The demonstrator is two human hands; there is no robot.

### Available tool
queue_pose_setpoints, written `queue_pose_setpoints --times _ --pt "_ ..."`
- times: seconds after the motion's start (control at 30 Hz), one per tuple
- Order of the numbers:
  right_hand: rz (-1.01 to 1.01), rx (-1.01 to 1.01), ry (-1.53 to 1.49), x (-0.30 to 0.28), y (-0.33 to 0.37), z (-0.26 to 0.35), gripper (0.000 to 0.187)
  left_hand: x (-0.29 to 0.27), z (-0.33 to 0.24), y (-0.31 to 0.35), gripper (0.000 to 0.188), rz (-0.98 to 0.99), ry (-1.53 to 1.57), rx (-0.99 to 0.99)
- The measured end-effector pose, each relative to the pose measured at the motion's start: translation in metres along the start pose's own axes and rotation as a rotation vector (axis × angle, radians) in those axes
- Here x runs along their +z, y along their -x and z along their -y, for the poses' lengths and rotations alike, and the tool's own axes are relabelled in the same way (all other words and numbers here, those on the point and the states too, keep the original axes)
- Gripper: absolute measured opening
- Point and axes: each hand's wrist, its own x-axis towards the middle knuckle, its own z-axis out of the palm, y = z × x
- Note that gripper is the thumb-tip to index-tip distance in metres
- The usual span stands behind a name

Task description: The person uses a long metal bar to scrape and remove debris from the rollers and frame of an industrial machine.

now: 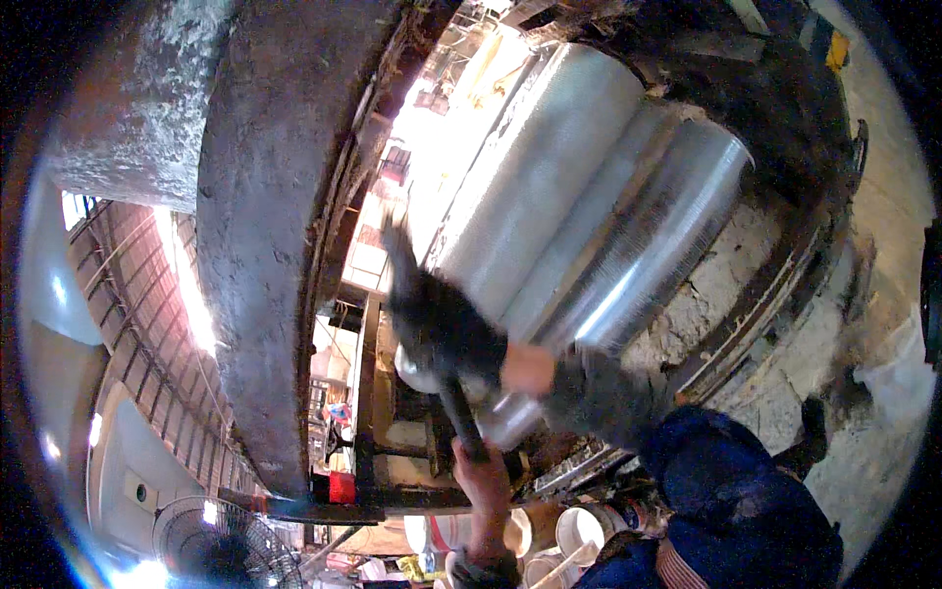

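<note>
My left hand (481,478), bare, comes up from the lower edge. Its fingers are wrapped round the black handle (457,417) of a tool whose head I cannot make out. A black glove covers my right hand (442,319), with a band of bare wrist above a grey sleeve. The glove is smeared by motion and lies over the tool's upper part, so its fingers cannot be made out. Beyond both hands lie a wide matte grey metal roller (549,167) and a shiny polished roller (667,231), side by side and slanted. My right hand is at their lower left end.
A large dark curved metal drum (265,255) rises at the left. A rough, whitish crusted surface (706,275) borders the polished roller. Several buckets (581,530) stand below, near a fan (226,540). A red block (341,487) sits on the frame.
</note>
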Motion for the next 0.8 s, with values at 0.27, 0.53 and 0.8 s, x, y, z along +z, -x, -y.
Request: queue_pose_setpoints --times 0.27,0.53,0.8 --pt "-0.084 -0.112 0.072 -0.004 -0.026 0.083 0.019 0.023 -0.102 -0.078 0.02 0.054 -0.25 0.083" --pt "-0.039 -0.041 0.716 0.049 0.078 0.013 0.017 0.015 -0.02 0.047 0.019 -0.029 0.184 -0.142" --pt "-0.113 0.046 0.067 0.048 0.079 -0.017 0.011 -0.007 -0.016 0.035 0.019 0.115 0.043 -0.352"
